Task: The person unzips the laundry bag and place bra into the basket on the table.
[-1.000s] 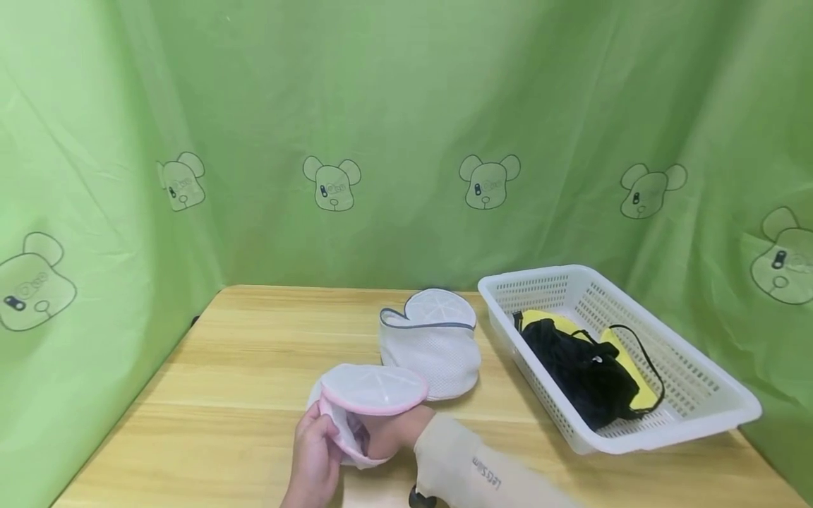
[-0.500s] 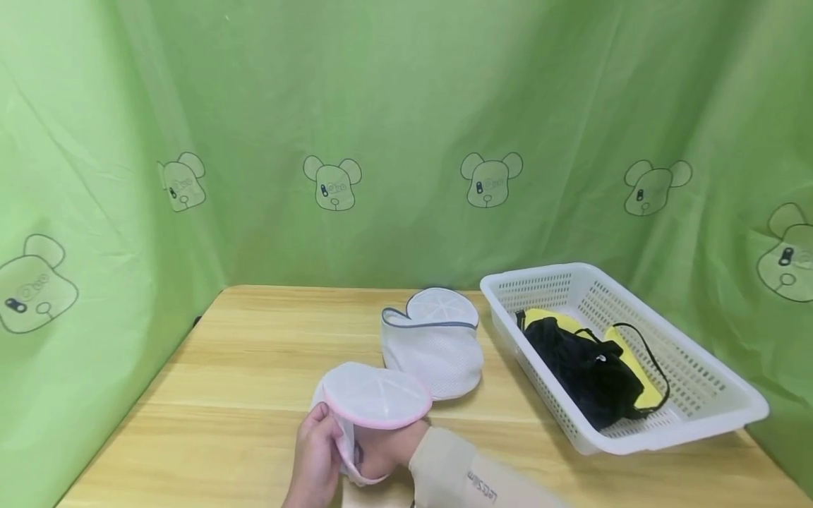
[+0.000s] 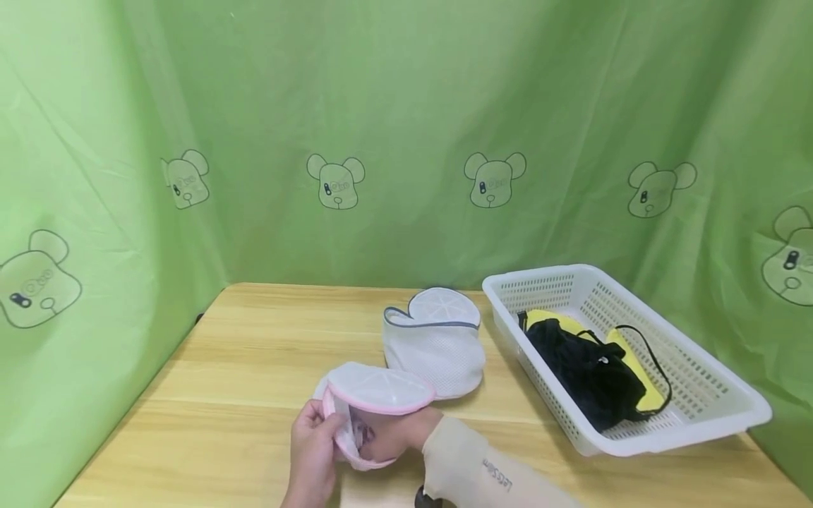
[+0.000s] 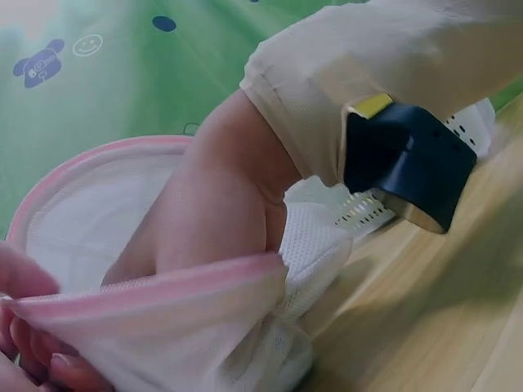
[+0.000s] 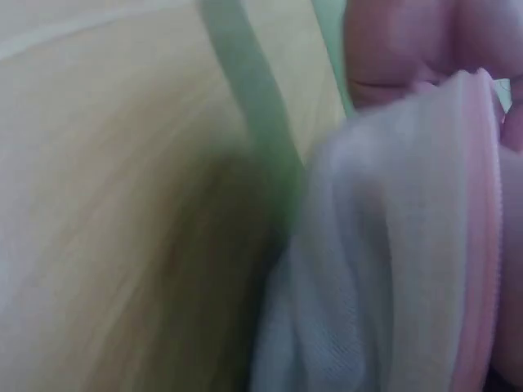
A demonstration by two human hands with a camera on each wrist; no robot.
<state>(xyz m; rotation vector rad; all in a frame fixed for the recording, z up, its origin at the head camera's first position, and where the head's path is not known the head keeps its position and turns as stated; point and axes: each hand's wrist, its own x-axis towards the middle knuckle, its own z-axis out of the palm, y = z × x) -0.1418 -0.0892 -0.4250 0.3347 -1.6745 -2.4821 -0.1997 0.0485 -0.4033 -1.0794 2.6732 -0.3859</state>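
A white mesh laundry bag with a pink zip edge (image 3: 381, 388) stands on the table near me, its round lid tilted up. My left hand (image 3: 312, 451) pinches the bag's zip rim, thumb on the near side, also plain in the left wrist view. My right hand (image 3: 396, 434) reaches under the lid into the bag's mouth. Its fingers are hidden inside, so I cannot tell what they hold. Some purplish, patterned fabric (image 3: 364, 432) shows in the opening beside it. Right behind stands a second mesh laundry bag with grey-blue trim (image 3: 435, 356), its lid folded back.
At the right, a white perforated plastic basket (image 3: 692, 430) holds a black garment with thin straps (image 3: 581, 367) and yellow pieces (image 3: 635, 367). The wooden table (image 3: 209, 416) ends at a green curtain (image 3: 394, 85) on the back and sides.
The right hand dipped toward me inside the bag, then shifted slightly up and right. The bag's mouth gapes a little wider, showing more purplish fabric. The left hand keeps its grip.
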